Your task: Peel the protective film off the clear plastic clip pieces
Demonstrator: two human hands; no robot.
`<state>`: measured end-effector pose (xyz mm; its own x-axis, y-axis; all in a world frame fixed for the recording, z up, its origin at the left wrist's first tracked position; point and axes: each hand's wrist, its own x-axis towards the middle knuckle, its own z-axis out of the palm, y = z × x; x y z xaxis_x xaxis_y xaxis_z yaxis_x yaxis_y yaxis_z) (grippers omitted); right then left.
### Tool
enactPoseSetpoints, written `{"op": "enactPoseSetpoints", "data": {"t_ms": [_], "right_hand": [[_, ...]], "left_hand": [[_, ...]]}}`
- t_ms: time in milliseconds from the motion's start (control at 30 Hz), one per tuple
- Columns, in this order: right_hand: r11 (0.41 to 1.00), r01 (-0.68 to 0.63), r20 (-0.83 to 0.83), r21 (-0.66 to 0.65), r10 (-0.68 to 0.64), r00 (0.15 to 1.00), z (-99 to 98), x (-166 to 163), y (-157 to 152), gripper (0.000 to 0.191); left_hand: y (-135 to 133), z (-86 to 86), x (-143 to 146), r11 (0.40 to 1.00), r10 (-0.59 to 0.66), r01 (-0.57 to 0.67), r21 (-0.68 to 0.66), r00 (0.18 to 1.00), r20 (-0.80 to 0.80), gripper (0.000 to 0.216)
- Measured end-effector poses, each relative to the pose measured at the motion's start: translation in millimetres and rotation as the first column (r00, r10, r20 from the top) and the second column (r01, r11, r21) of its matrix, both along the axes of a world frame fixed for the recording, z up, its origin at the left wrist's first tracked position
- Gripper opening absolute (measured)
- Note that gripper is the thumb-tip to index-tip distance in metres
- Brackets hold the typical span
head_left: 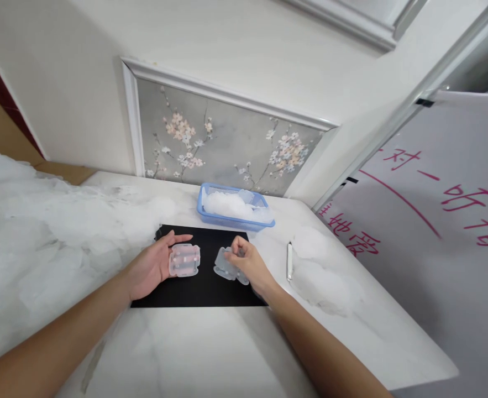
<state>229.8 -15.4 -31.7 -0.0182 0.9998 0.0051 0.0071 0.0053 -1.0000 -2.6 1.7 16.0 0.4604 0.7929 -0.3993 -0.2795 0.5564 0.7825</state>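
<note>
My left hand (157, 266) is turned palm up above a black mat (181, 296). A translucent plastic piece (184, 260) with a wavy outline and small raised spots lies on its fingers, which show pink through it; one finger extends beyond the upper edge. To the right, my right hand (245, 260) is closed in a pinch at the top of a second translucent plastic piece (225, 266). That one is tilted over the mat, and the hand covers part of it. The two pieces are apart.
Behind the mat stands a blue basket (237, 224) with white, filmy contents. A large heap of translucent white material (28, 237) fills the left side. On the right lie a white-handled tool (289, 261) and a smaller white heap (324, 276). A whiteboard (434, 287) borders the table.
</note>
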Motion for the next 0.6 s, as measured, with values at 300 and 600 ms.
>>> {"op": "enactPoseSetpoints", "data": {"t_ms": [300, 600], "right_hand": [[0.885, -0.264, 0.471, 0.384, 0.058, 0.880, -3.7, -13.0, -14.2, 0.044], [0.958, -0.195, 0.216, 0.212, 0.148, 0.965, 2.9, -21.9, -17.5, 0.016]], "left_hand": [[-4.4, 4.7, 2.0, 0.997, -0.070, 0.069, 0.020, 0.996, 0.062, 0.062], [-2.2, 2.7, -2.8, 0.868, 0.046, 0.204, 0.452, 0.875, -0.482, 0.048]]}}
